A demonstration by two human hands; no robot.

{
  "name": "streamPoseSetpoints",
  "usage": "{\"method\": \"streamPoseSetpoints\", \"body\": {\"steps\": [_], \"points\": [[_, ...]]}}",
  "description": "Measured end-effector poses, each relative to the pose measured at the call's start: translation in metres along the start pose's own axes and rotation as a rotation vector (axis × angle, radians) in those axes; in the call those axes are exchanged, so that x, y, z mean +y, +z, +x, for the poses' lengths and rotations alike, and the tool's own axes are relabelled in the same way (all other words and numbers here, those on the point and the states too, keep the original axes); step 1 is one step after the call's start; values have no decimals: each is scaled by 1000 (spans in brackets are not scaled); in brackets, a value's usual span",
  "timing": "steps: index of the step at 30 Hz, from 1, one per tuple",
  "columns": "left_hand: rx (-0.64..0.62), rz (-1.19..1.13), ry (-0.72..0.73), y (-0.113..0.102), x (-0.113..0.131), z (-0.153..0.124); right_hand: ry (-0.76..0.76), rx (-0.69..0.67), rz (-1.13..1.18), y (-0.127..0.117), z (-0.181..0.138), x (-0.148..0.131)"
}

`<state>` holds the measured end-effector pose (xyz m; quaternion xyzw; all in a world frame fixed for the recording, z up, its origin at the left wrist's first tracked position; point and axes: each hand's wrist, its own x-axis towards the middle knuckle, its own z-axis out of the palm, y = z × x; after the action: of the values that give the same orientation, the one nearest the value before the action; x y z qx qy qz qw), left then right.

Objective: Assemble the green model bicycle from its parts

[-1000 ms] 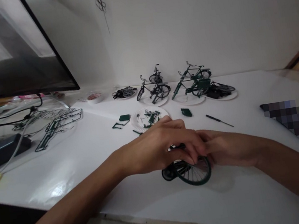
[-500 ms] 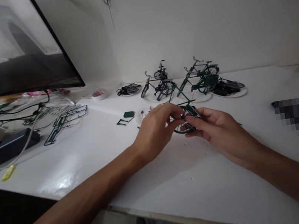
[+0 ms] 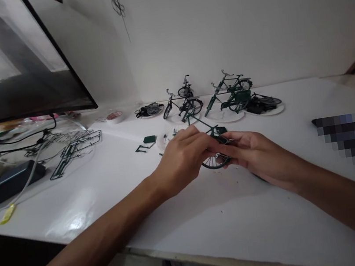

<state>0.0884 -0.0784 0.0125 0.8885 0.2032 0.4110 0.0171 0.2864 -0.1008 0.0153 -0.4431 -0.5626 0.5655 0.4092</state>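
Observation:
Both my hands hold a small dark green model bicycle (image 3: pixel 215 159) just above the white table (image 3: pixel 210 217). My left hand (image 3: pixel 183 159) pinches its frame from the left, fingers closed. My right hand (image 3: pixel 254 155) grips it from the right and below. A spoked wheel shows under my fingers, and a thin green frame bar sticks up toward the back left. Most of the model is hidden by my fingers.
Finished model bicycles (image 3: pixel 229 92) stand on paper plates at the back. A paper plate of small parts (image 3: pixel 166 138), loose green pieces (image 3: pixel 149 140), plastic part frames (image 3: pixel 73 148), a monitor (image 3: pixel 17 63), a dark box with cables (image 3: pixel 5 183) and a roll of tape (image 3: pixel 115 115) lie around.
A second ago my hands pressed the model low near the table's front edge. They lifted it and carried it farther from me; since half a second ago it has tilted slightly.

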Motion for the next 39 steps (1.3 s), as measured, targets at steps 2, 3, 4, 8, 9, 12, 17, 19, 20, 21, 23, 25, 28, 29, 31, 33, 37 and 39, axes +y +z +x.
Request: {"method": "streamPoseSetpoints", "body": {"steps": [2, 3, 4, 8, 9, 12, 17, 19, 20, 21, 23, 25, 28, 29, 31, 33, 37, 39], "points": [[-66, 15, 54, -2, -1, -1, 44, -31, -18, -2, -1, 0], [-102, 24, 78, -3, -1, -1, 59, -52, -31, -2, -2, 0], [-137, 33, 101, -5, -1, -1, 65, -71, -40, -3, -2, 0], [-210, 49, 129, -11, -2, -1, 82, -138, -54, -4, -2, -2], [-207, 43, 120, -13, -3, 0, 83, -146, -76, -4, -1, -2], [-171, 9, 89, -17, -8, 1, -4, -82, -232, -7, 4, 1], [102, -10, -124, -26, -27, 1, -288, 220, -580, -15, 11, 12], [95, -3, -205, -28, -34, -2, -331, 269, -661, -16, 11, 14], [33, -5, -218, -28, -37, -3, -336, 277, -686, -15, 11, 15], [-44, -5, -217, -28, -39, -4, -331, 272, -706, -15, 10, 15], [-165, 8, -203, -28, -40, -6, -298, 243, -741, -12, 9, 15], [-200, 25, -197, -28, -39, -6, -262, 213, -767, -10, 7, 14], [-209, 32, -187, -29, -38, -4, -252, 212, -803, -8, 4, 13], [-225, 36, -180, -30, -38, -4, -263, 216, -809, -7, 3, 13], [-264, 50, -174, -32, -38, -3, -292, 218, -803, -5, 2, 12], [-291, 68, -175, -33, -38, -3, -315, 234, -780, -3, 1, 11], [-292, 110, -163, -35, -35, -2, -328, 284, -763, 0, 0, 12], [-262, 112, -133, -34, -31, 0, -341, 282, -757, 1, 0, 12]]}}
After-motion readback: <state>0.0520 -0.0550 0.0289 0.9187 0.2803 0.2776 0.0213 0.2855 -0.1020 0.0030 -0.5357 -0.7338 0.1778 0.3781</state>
